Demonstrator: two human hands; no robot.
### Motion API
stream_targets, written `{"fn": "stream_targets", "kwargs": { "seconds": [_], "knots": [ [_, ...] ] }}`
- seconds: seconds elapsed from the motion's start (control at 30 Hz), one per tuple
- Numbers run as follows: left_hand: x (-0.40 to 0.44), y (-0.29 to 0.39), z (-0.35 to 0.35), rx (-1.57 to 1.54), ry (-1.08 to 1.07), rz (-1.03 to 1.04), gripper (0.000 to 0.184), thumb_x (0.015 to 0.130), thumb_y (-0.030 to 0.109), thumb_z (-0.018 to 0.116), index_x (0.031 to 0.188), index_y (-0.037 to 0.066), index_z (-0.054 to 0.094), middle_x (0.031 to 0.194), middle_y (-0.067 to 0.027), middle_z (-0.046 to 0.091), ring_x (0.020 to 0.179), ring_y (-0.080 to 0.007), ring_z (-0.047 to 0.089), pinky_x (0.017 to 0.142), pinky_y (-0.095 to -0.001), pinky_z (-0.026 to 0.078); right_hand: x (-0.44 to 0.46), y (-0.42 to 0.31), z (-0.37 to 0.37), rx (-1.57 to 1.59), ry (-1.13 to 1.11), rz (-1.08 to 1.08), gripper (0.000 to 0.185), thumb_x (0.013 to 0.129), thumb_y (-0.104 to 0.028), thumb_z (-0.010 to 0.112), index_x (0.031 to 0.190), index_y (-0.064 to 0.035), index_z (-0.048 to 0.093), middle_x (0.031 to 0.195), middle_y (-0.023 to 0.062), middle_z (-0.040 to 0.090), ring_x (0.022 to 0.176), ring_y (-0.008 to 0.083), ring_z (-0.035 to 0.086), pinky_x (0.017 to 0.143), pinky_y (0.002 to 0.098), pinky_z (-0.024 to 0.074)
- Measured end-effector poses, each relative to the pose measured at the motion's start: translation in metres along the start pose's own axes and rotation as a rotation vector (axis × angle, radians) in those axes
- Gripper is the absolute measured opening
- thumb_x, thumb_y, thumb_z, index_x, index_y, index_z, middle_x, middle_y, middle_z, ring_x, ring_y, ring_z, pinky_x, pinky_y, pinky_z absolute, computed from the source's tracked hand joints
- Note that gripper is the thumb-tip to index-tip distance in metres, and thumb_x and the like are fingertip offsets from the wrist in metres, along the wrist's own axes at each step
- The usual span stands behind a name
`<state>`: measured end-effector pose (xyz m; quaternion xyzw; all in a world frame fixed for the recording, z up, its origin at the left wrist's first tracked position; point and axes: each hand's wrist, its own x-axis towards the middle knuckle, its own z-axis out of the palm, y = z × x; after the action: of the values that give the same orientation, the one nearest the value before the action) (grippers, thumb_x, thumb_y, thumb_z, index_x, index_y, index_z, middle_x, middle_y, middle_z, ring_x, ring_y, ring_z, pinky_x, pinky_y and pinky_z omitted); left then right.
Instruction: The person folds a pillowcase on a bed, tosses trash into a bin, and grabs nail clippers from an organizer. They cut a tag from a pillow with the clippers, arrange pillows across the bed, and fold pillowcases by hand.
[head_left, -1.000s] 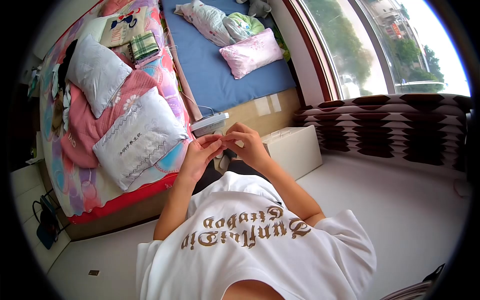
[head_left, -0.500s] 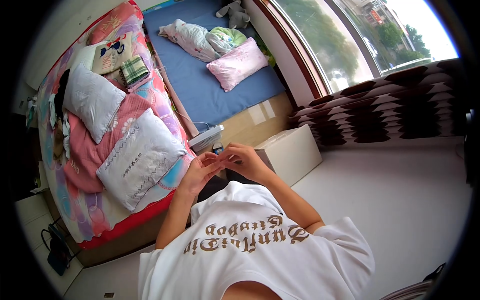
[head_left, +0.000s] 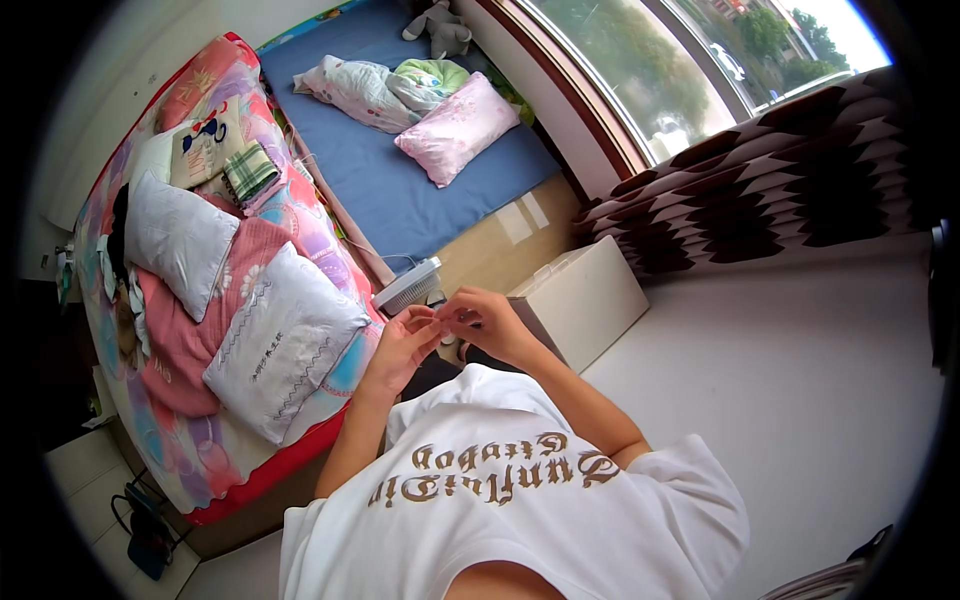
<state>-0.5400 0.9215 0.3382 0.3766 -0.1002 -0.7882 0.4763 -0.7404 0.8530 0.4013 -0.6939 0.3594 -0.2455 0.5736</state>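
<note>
In front of my white T-shirt (head_left: 500, 460), both hands are held up close together with fingertips meeting. My left hand (head_left: 403, 348) has its fingers curled and the thumb pressed towards them in a pinch. My right hand (head_left: 487, 325) is bent over the left one, its fingertips also pinched. Whatever may lie between the fingertips is too small to make out. Behind the hands, near the bed edge, stands a white plastic basket (head_left: 408, 288). A pale storage box (head_left: 585, 305) is just beyond my right hand.
On the left, a bed with a patterned sheet (head_left: 185, 450) holds a white pillow (head_left: 285, 345), another white pillow (head_left: 180, 240) and a pink blanket (head_left: 178, 375). A blue mattress (head_left: 350, 190) with a pink pillow (head_left: 458, 130) lies farther back. A patterned curtain (head_left: 760, 175) hangs below the window.
My view has turned a little, so the beds and curtain sit differently in the picture. Both hands stay together, and the right fingers have shifted slightly.
</note>
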Motion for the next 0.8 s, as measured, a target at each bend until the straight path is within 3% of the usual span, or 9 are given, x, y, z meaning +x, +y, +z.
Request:
{"fn": "stream_targets", "kwargs": {
  "seconds": [0.2,0.27,0.37,0.57,0.8],
  "knots": [
    [0.055,0.007,0.033,0.060,0.054,-0.002,0.020,0.097,0.003,0.069,0.115,0.004,0.059,0.109,-0.0078,0.070,0.102,-0.0158,0.070,0.090,-0.0253,0.058,0.016,0.028,-0.047,0.045,0.070,0.049,0.014,0.091,0.002,0.073,0.105,-0.0014,0.071,0.099,0.0079,0.067,0.091,0.0163,0.070,0.079,0.0287,0.0598],
    [0.079,0.020,0.048,0.073,0.077,0.017,0.022,0.097,0.004,0.070,0.116,0.005,0.059,0.109,-0.0083,0.070,0.102,-0.0160,0.071,0.090,-0.0251,0.059,0.034,0.039,-0.070,0.003,0.097,0.022,0.011,0.092,0.001,0.073,0.102,-0.0009,0.070,0.090,0.0074,0.070,0.082,0.0167,0.072,0.073,0.0295,0.0591],
    [0.117,0.035,0.059,0.110,0.098,0.027,0.028,0.097,0.006,0.071,0.121,0.005,0.056,0.109,-0.0092,0.071,0.101,-0.0162,0.071,0.088,-0.0238,0.058,0.069,0.044,-0.106,0.096,0.029,0.156,0.008,0.093,-0.001,0.073,0.101,0.0008,0.070,0.084,0.0080,0.072,0.077,0.0156,0.073,0.069,0.0282,0.0588],
    [0.176,0.062,0.081,0.125,0.222,0.102,0.029,0.096,0.006,0.072,0.121,0.006,0.058,0.107,-0.0078,0.072,0.102,-0.0156,0.071,0.091,-0.0268,0.056,0.140,0.073,-0.163,0.146,-0.124,0.110,0.009,0.094,-0.002,0.073,0.098,0.0040,0.068,0.088,0.0100,0.075,0.082,0.0147,0.074,0.071,0.0280,0.0599],
    [0.182,0.075,0.093,0.091,0.307,0.195,0.029,0.097,0.008,0.072,0.122,0.007,0.058,0.107,-0.0056,0.072,0.102,-0.0142,0.070,0.091,-0.0259,0.055,0.181,0.063,-0.182,0.124,-0.271,0.084,0.008,0.094,-0.001,0.072,0.098,0.0041,0.069,0.091,0.0104,0.075,0.084,0.0165,0.074,0.074,0.0299,0.0603]
  ]
}}
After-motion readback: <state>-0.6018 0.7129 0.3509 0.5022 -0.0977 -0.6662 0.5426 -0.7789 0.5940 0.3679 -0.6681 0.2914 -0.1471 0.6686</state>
